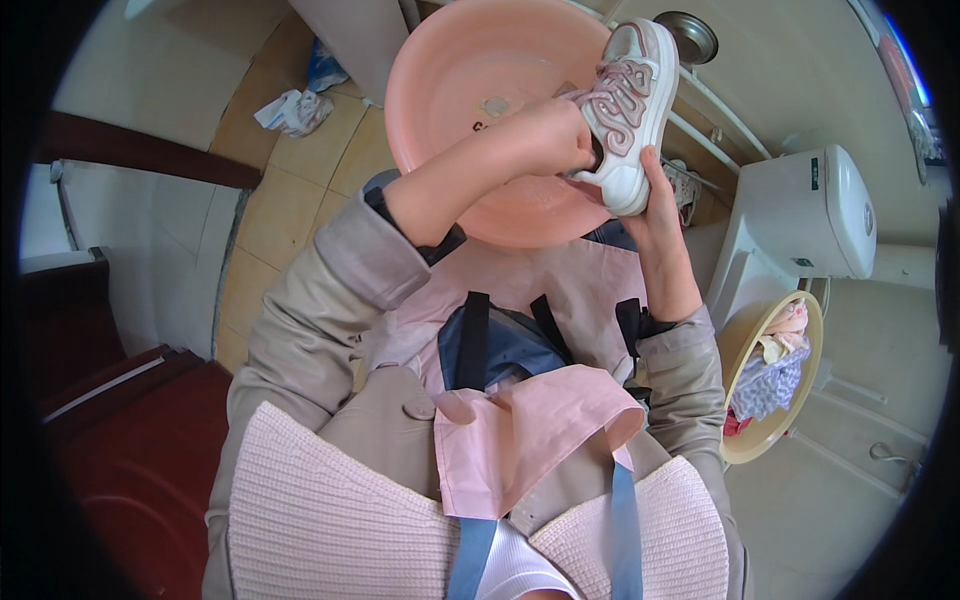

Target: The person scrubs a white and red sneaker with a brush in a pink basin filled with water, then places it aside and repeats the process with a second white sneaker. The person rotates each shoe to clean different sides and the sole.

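Note:
A white sneaker (637,112) with pink laces and looping pink trim is held up over the right side of a large pink plastic basin (424,82), toe pointing away from me. My right hand (656,195) grips it at the heel and sole, thumb along the side. My left hand (559,139) reaches across the basin to the shoe's opening. Its fingers are curled there and partly hidden, so what they grip cannot be told. A pale patch (495,106) shows on the basin's bottom, near dark markings.
A white toilet (795,210) stands at the right, beside a yellow basin (812,375) of cloths. Another shoe (684,191) lies behind my right hand. Pipes and a round metal dish (686,37) are near the wall. A crumpled plastic bag (295,112) lies on the tiles at the upper left.

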`<state>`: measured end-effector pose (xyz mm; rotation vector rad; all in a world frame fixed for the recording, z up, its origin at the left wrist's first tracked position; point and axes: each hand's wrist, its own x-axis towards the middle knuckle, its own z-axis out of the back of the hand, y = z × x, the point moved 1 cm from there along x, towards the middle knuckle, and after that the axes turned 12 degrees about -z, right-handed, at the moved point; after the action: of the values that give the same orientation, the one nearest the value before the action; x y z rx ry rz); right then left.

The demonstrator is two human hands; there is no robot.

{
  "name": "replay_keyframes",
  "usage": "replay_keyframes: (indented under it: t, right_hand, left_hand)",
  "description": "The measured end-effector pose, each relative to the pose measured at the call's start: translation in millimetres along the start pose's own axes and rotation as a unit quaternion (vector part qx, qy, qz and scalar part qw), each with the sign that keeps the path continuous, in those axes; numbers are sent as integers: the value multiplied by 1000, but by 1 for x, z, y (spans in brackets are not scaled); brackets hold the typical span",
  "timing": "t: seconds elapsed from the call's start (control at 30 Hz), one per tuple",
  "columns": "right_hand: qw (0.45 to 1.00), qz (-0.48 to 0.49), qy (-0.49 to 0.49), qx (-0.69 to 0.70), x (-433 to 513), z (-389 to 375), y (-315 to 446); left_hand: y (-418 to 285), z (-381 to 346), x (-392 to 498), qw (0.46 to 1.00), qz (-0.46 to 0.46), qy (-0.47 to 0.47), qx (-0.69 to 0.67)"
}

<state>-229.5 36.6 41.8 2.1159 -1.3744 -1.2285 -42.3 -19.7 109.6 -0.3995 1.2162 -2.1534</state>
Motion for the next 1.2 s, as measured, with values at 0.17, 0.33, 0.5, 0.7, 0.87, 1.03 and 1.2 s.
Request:
replay_keyframes:
  t: [0.17,0.33,0.5,0.7,0.87,1.03,1.2]
  right_hand:
    - [998,-9,20,66,-1,0,3]
    - [994,-32,24,105,-5,4,1]
    - [995,-33,30,88,-2,11,-3]
    - [995,-44,59,73,-2,14,-7]
    - [994,-53,66,71,-5,12,-9]
    - [990,-65,86,87,-6,12,-8]
    - [983,-93,128,94,-7,17,-12]
  left_hand:
    - [22,-2,-8,957,-29,-281,70]
    - [54,-20,-5,957,144,-106,-229]
    - [54,-20,-1,979,94,-99,-152]
    - [8,-13,3,994,-50,-13,-94]
    - [0,3,-1,982,-67,-45,-168]
    - [24,-13,1,969,1,-246,25]
    - [44,-45,13,919,150,-97,-351]
